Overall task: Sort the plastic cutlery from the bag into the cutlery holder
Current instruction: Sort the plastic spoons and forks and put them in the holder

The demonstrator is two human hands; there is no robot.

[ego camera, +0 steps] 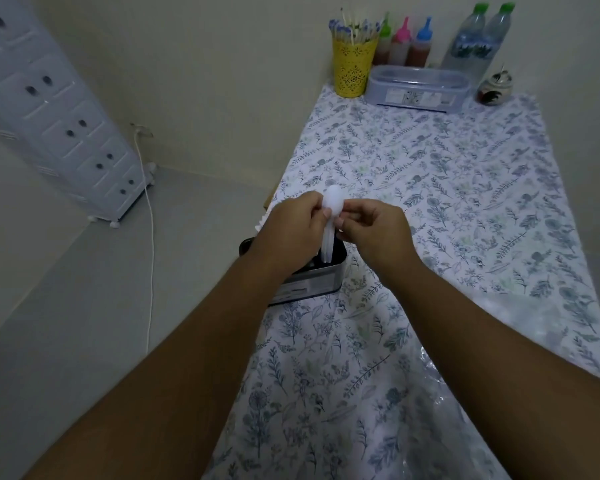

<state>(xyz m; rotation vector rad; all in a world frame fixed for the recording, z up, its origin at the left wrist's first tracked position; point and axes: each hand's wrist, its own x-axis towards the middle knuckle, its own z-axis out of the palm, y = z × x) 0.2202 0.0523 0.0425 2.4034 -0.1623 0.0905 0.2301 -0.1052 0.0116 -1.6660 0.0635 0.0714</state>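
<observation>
**A:** What are the hands doing?

**B:** The left hand (297, 225) has its fingers curled round a small bunch of white plastic spoons (330, 220), thumb pressed to the front of the stems. The right hand (374, 225) pinches at the same bunch from the other side, fingertips just under the bowls. So both are closed on the cutlery, neither is spread.

**A:** Why two hands on one bunch?

**B:** My guess is that the left steadies the stack while the right peels a piece off or squares the stems so they drop in together. How many pieces there are I cannot tell; they overlap.

**A:** Which way do they point?

**B:** Long axis close to upright. Bowls up and away from the person, handle ends down, dipping into or just above the mouth of the dark cutlery holder (312, 284). That suits a straight drop into a compartment, though which compartment is hidden by the left hand.

**A:** And the holder?

**B:** On the table (465, 202) at its left edge, on the flowered cloth, directly beneath the hands. A scrap of white shows beyond the left hand, perhaps the bag; too little is visible to be sure.

**A:** Further out?

**B:** Against the far wall, a yellow cup (353, 69) of sticks, three sauce bottles (404, 43), a clear lidded box (418, 88) and two water bottles (478, 39), all well apart from the work.
</observation>
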